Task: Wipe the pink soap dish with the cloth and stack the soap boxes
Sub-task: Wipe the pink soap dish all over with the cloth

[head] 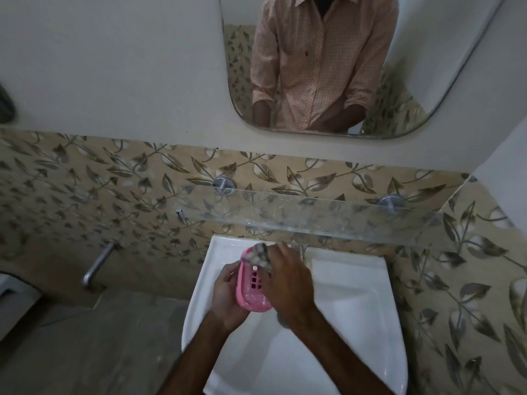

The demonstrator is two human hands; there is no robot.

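Note:
The pink soap dish (251, 292) is held above the white sink, tilted, with its slotted inside facing me. My left hand (225, 295) grips its left side and underside. My right hand (288, 280) presses a grey patterned cloth (259, 253) onto the far end of the dish, and the hand covers the dish's right part. No soap boxes are in view.
The white sink (342, 295) is below my hands, its tap (299, 249) partly hidden behind my right hand. A clear glass shelf (342, 220) runs along the tiled wall above it. A mirror (356, 67) hangs higher. A metal wall tap (98, 263) sticks out at the left.

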